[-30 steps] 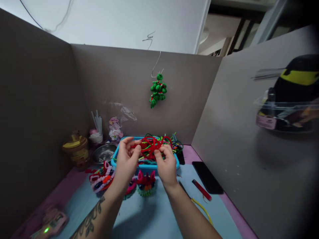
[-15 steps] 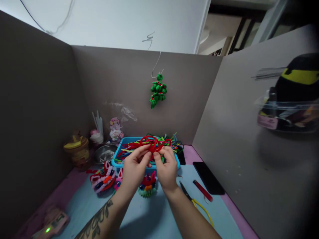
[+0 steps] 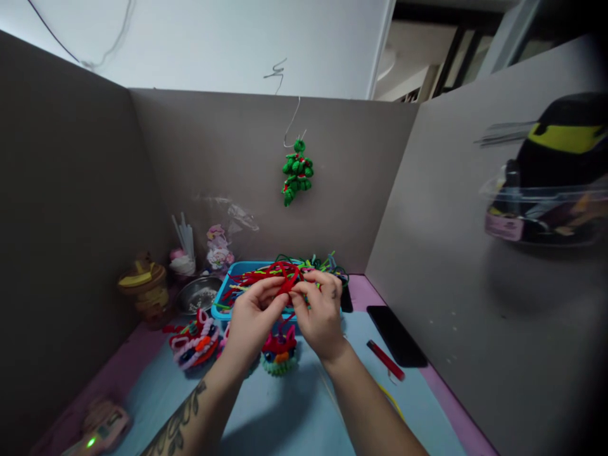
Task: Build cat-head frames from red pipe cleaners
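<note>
Here, the left hand point(image 3: 256, 316) pinches red strands point(image 3: 288, 283) between thumb and curled fingers; they sit right at the fingertips, between both hands, seen against the blue basket point(image 3: 219, 305). Their loops point forward, away from the wrists; one long axis is unclear. The right hand point(image 3: 322, 313), equally near, pinches too.
</note>
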Demonstrator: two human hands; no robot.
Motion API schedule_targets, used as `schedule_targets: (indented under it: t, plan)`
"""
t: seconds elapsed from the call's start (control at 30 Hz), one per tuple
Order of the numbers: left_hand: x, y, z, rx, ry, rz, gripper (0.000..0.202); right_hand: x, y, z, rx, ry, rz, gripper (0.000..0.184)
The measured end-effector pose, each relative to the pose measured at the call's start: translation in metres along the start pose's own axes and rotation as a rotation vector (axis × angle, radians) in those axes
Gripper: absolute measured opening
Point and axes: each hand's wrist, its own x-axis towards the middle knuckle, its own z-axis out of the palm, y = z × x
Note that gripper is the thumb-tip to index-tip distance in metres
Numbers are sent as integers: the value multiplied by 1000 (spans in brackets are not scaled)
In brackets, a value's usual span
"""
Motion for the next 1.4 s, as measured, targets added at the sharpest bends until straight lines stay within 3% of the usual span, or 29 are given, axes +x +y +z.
schedule_targets:
  t: [0.23,0.57,0.7,0.87,1.0,1.17,1.4]
  plan:
    - [0,-5,-1,188,-29,103,26,0,2,1,51,-21,4,8]
    - [-5,-1,-1,161,-109,171,26,2,-3,1,150,33,158,10]
    - [-5,-3,0,130,-101,145,27,2,-5,0,167,48,207,10]
    - [-2,4,0,118,-48,98,42,1,-3,1,103,54,122,8]
    - [0,8,-3,54,13,60,34,-3,-2,4,82,49,50,7]
    - [2,8,-6,68,9,18,24,-6,-2,6,96,13,41,8]
    - [6,6,-9,6,44,-46,23,-1,0,4,81,18,44,8]
